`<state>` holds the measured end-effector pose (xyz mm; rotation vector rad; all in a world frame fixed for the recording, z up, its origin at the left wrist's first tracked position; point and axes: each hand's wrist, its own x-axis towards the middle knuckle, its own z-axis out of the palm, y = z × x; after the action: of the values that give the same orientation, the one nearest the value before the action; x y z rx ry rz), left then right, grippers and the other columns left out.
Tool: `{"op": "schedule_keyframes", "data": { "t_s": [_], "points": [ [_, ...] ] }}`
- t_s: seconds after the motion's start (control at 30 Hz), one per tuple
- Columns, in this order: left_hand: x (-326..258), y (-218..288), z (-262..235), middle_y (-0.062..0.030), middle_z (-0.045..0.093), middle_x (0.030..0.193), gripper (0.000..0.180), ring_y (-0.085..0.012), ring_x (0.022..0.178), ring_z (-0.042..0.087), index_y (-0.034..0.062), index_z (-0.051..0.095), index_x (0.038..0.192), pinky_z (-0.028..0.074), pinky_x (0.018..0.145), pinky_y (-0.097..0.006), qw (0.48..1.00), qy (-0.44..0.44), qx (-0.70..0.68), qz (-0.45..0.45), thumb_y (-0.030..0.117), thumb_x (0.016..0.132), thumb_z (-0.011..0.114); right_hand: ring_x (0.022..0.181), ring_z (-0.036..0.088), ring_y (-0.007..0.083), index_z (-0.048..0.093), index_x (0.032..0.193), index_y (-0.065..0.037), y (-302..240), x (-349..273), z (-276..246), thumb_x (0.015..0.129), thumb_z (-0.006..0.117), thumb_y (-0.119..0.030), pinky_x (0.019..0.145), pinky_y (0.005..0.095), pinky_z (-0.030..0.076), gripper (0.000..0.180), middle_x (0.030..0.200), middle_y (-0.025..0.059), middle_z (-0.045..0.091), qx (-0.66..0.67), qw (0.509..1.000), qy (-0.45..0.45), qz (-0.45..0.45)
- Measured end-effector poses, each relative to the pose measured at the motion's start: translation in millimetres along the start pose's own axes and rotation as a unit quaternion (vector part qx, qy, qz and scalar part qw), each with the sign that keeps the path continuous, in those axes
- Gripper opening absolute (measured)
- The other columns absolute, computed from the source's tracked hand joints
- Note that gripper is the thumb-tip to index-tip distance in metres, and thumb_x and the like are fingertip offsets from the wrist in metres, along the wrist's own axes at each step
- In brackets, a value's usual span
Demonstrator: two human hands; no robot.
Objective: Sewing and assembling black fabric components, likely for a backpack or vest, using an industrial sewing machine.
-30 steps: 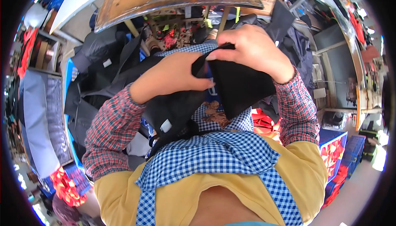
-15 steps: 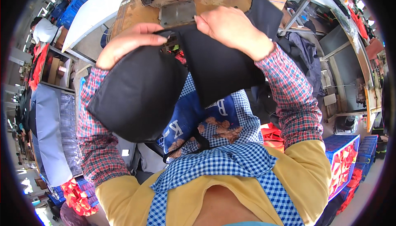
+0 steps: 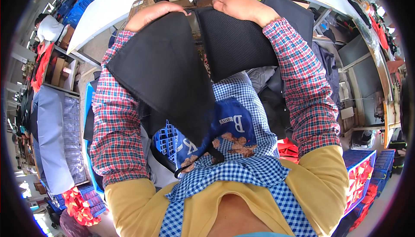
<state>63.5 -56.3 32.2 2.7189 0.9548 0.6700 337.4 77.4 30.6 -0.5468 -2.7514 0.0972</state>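
Left hand (image 3: 154,13), upper centre-left of frame: grip narrow, pinching the top edge of the smooth black panel (image 3: 162,64), which hangs down to mid-frame. Right hand (image 3: 245,7), upper centre: grip closed on the top edge of the textured black panel (image 3: 240,38); undersides of both hands hidden. Narrow gap between panels; can't tell if joined. Brown worktop (image 3: 139,4) behind at top, checked apron (image 3: 235,177) below, red pieces (image 3: 359,178) lower right.
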Motion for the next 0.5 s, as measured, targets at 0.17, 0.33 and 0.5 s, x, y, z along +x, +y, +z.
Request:
{"op": "schedule_keyframes", "data": {
  "t_s": [0.17,0.33,0.5],
  "points": [
    [3.4,-23.7,7.4,-0.0126,0.060,0.125,0.037,-0.0257,0.117,0.058,0.0013,0.055,0.128,0.044,0.101,-0.035,0.986,0.032,-0.117,-0.115,0.022,0.098,0.051,0.088,0.065,0.0384,0.069,0.098,0.001,18.4,13.4,4.3,0.101,0.043,-0.037,0.085,0.0432,0.050,0.046,0.096,0.0197,0.068,0.006,1.000,0.000,-0.012],
    [8.5,-6.7,-2.8,-0.0152,0.061,0.122,0.045,-0.0279,0.114,0.059,-0.0029,0.057,0.124,0.046,0.098,-0.037,0.988,0.064,-0.135,-0.034,0.033,0.098,0.050,0.089,0.065,0.0382,0.069,0.099,0.000,28.9,27.3,9.1,0.101,0.043,-0.038,0.086,0.0430,0.051,0.046,0.097,0.0203,0.068,-0.019,0.999,0.020,-0.018],
    [19.3,21.5,-12.4,-0.0178,0.062,0.120,0.057,-0.0301,0.111,0.061,-0.0070,0.058,0.121,0.047,0.096,-0.039,0.986,0.079,-0.149,-0.005,0.044,0.097,0.049,0.089,0.065,0.0367,0.070,0.100,-0.002,20.9,23.5,0.9,0.101,0.044,-0.037,0.086,0.0419,0.051,0.044,0.097,0.0192,0.069,-0.017,0.999,0.044,-0.023]
  ]
}}
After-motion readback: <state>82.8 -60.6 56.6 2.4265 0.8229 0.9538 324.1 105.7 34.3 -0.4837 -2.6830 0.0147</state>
